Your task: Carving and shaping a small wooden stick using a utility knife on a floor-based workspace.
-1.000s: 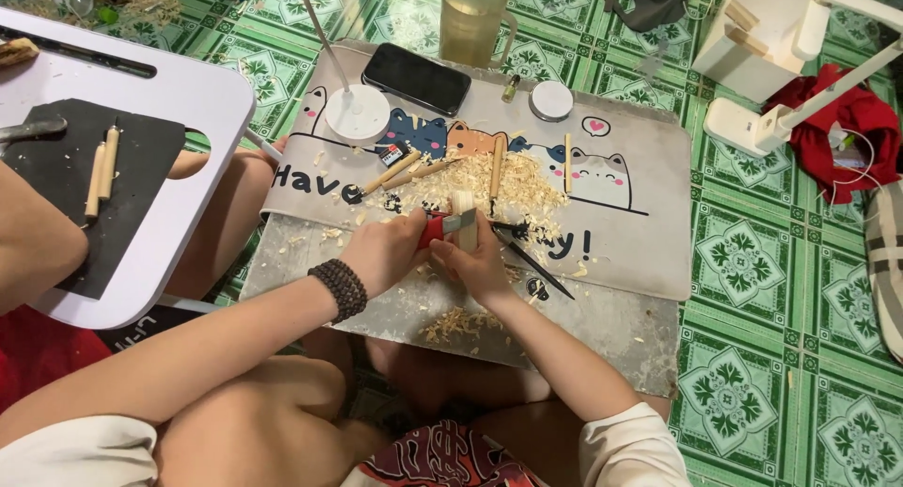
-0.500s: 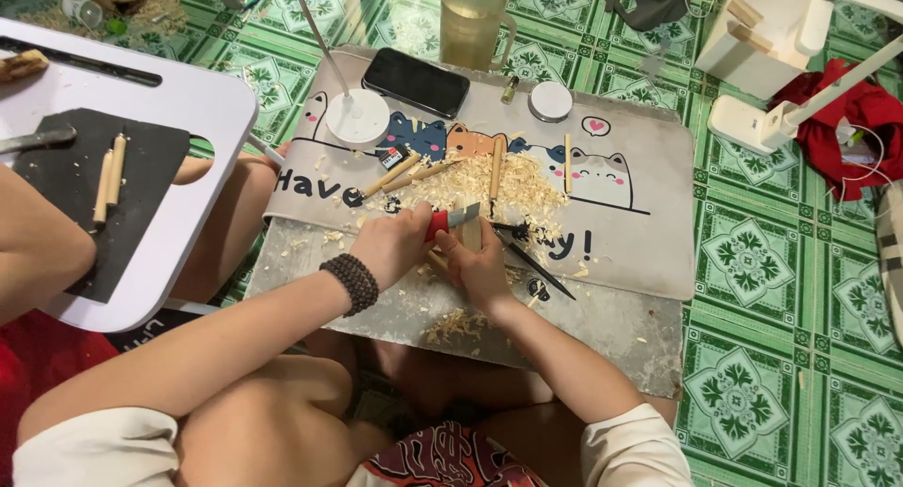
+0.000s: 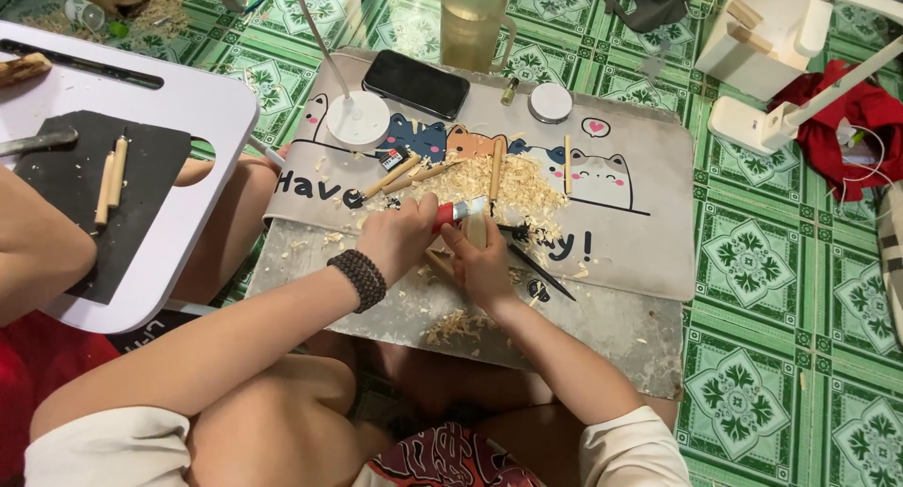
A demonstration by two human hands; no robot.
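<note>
Wooden stick [image 3: 477, 231] sits clamped in the right hand [image 3: 486, 261], right over the cat-print mat [image 3: 649, 252]. Left hand [image 3: 400, 238] is closed on a red-handled knife [image 3: 451, 213], blade touching the stick. Shavings [image 3: 527, 181] piled just beyond both hands, black pencil [image 3: 541, 271] beside the right one.

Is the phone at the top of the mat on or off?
Off or asleep: the phone lies flat on the mat with an all-black screen, no lit display showing.
</note>
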